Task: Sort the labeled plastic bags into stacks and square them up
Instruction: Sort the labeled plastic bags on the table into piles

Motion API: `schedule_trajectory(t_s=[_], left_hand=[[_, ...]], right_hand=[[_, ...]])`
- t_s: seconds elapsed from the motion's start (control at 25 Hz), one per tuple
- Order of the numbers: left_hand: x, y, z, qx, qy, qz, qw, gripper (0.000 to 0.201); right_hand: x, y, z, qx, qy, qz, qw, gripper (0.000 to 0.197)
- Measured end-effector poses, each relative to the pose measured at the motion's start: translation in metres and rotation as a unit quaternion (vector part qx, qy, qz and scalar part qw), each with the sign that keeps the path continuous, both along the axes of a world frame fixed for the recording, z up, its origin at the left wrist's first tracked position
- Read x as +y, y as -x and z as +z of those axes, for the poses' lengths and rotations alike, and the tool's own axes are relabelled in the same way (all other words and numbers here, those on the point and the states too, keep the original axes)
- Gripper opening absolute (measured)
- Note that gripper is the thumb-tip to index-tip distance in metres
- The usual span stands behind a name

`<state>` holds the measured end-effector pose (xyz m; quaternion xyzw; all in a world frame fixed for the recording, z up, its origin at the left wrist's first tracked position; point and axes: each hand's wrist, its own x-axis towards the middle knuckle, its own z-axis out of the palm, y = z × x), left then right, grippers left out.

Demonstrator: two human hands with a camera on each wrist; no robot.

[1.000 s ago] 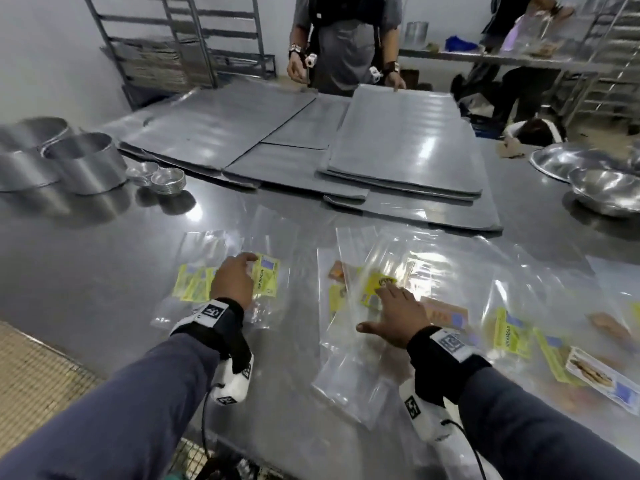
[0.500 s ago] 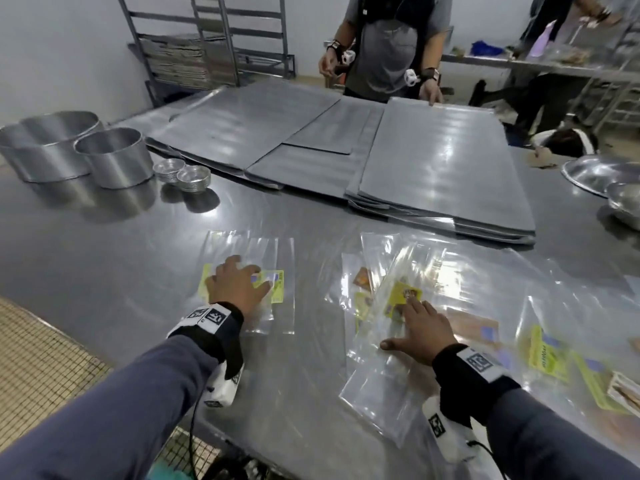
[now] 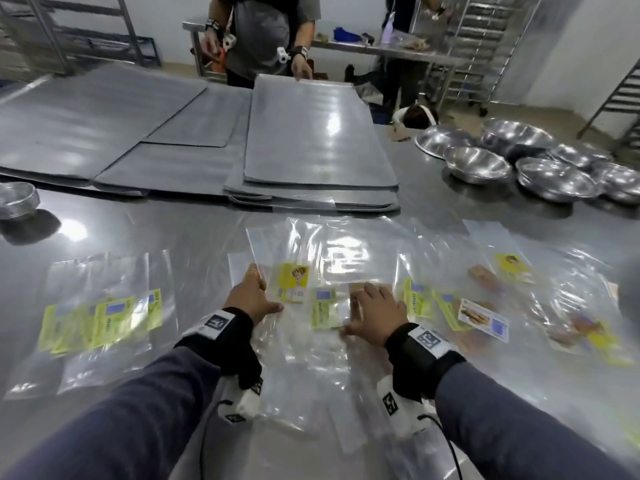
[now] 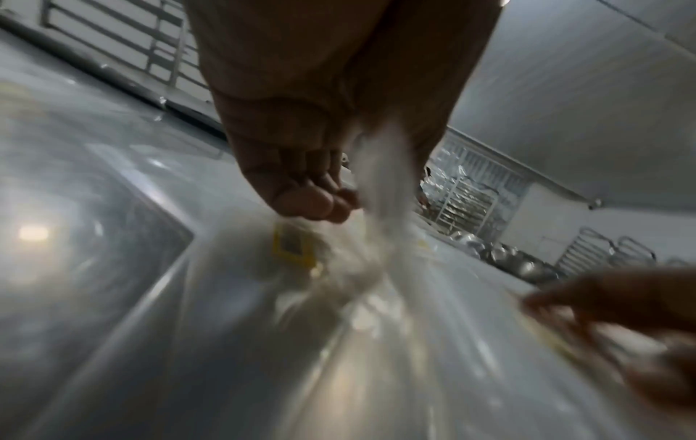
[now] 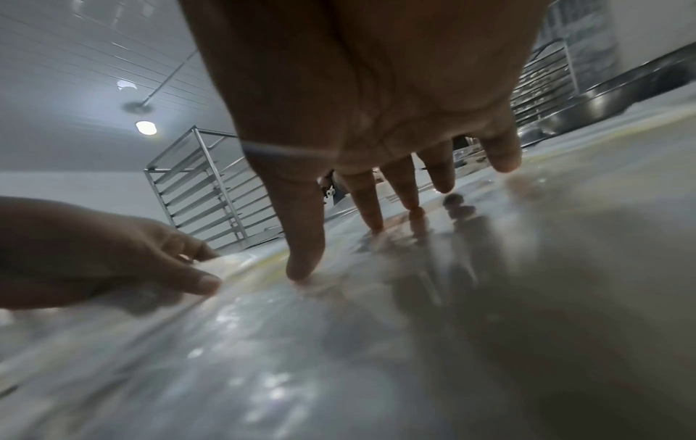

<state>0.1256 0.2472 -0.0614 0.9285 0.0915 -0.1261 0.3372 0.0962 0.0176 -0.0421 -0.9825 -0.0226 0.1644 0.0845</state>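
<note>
Clear plastic bags with yellow labels lie on the steel table (image 3: 173, 230). At the left sits a rough stack of yellow-labelled bags (image 3: 100, 320). A loose middle pile (image 3: 304, 358) lies under both hands. My left hand (image 3: 251, 294) is at that pile's left edge. In the left wrist view its curled fingers (image 4: 320, 205) pinch a fold of clear bag (image 4: 380, 178). My right hand (image 3: 375, 306) rests flat on the pile, its spread fingertips (image 5: 305, 268) pressing the plastic. More labelled bags (image 3: 481, 317) are scattered to the right.
Large grey sheets (image 3: 318, 133) are stacked across the far half of the table, where another person (image 3: 263, 36) stands. Several steel bowls (image 3: 478, 164) sit at the far right. A stack of foil cups (image 3: 17, 200) is at the far left.
My left hand has left the yellow-labelled stack and moved right to the middle pile, where it now pinches a bag. My right hand stays pressed on the pile.
</note>
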Motion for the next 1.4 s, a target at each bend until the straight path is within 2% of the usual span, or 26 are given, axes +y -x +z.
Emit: schedule_trajectory(t_s=[0.08,0.12,0.24,0.32,0.44,0.48,0.6,0.72,0.8,0.88,1.0,1.08,1.28,1.36,1.4], left_hand=[[0.009,-0.005,0.007,-0.026,0.001,0.036,0.999,0.023],[0.016,-0.007,0.009,-0.04,0.039,0.07,0.996,0.011],[0.035,-0.002,0.012,-0.038,0.191,0.159,0.968,0.029],[0.039,0.007,0.016,-0.026,0.233,0.165,0.958,0.034],[0.041,0.018,0.019,-0.036,0.227,0.183,0.956,0.033],[0.043,0.022,0.016,-0.036,0.209,0.178,0.961,0.032],[0.04,0.032,0.013,-0.016,0.198,0.176,0.964,0.026],[0.035,0.035,0.011,-0.013,0.207,0.182,0.961,0.033],[0.034,0.035,0.009,-0.024,0.19,0.185,0.964,0.031],[0.034,0.034,0.008,-0.029,0.161,0.191,0.968,0.023],[0.036,0.033,0.002,-0.014,0.098,0.188,0.977,0.018],[0.039,0.031,-0.003,-0.006,0.103,0.195,0.975,0.018],[0.049,0.027,-0.017,0.018,0.136,0.198,0.971,0.027],[0.048,0.026,-0.018,0.021,0.127,0.197,0.972,0.026],[0.048,0.026,-0.017,0.022,0.116,0.196,0.973,0.025]], right_hand=[[-0.019,-0.001,0.003,0.004,0.018,-0.019,1.0,0.074],[-0.027,-0.003,0.005,0.004,0.036,-0.027,0.999,0.073],[-0.027,-0.014,0.009,-0.011,0.048,-0.023,0.998,0.065],[-0.004,-0.018,0.012,-0.025,0.01,0.055,0.998,0.059],[0.034,-0.015,0.007,0.013,-0.006,0.172,0.985,0.048],[0.038,-0.015,0.005,0.029,0.007,0.177,0.984,0.045],[0.025,-0.025,0.01,0.031,0.025,0.106,0.994,0.043],[0.021,-0.039,0.021,-0.017,0.071,0.084,0.994,0.053],[0.039,-0.042,0.024,-0.029,-0.028,0.086,0.995,0.053],[0.062,-0.041,0.02,0.006,-0.104,0.078,0.991,0.059],[0.081,-0.042,0.007,0.013,-0.032,0.043,0.999,0.087],[0.082,-0.046,0.003,0.01,-0.012,-0.003,1.0,0.098],[0.08,-0.054,0.001,0.038,-0.013,-0.016,0.999,0.117],[0.078,-0.059,0.002,0.074,-0.057,-0.038,0.995,0.122],[0.077,-0.062,0.002,0.082,-0.086,-0.049,0.992,0.118]])
